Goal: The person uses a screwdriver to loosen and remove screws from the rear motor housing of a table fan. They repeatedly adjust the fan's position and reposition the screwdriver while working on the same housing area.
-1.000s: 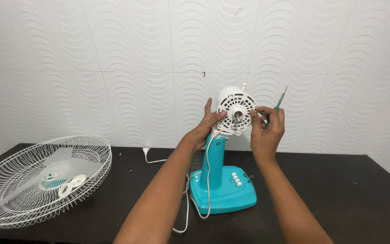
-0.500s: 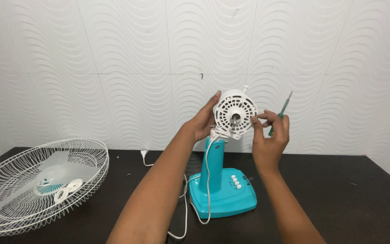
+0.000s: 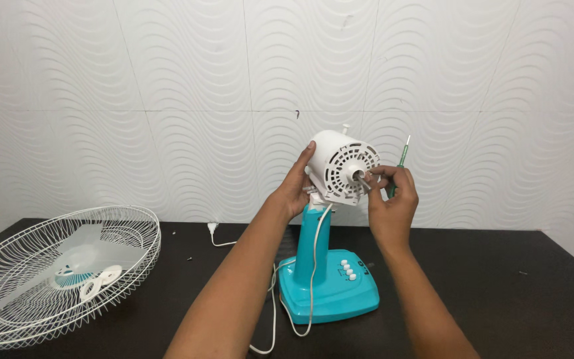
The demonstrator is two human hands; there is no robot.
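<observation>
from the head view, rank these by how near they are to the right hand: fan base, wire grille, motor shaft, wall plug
From the right hand:
1. Motor shaft, at its fingertips, on the motor's front.
2. Fan base, below it, on the table.
3. Wall plug, left, by the wall.
4. Wire grille, far left on the table.

Left hand (image 3: pixel 295 191) grips white motor housing (image 3: pixel 340 166); right hand (image 3: pixel 391 206) pinches its shaft (image 3: pixel 361 179), holding green screwdriver (image 3: pixel 398 166).
</observation>
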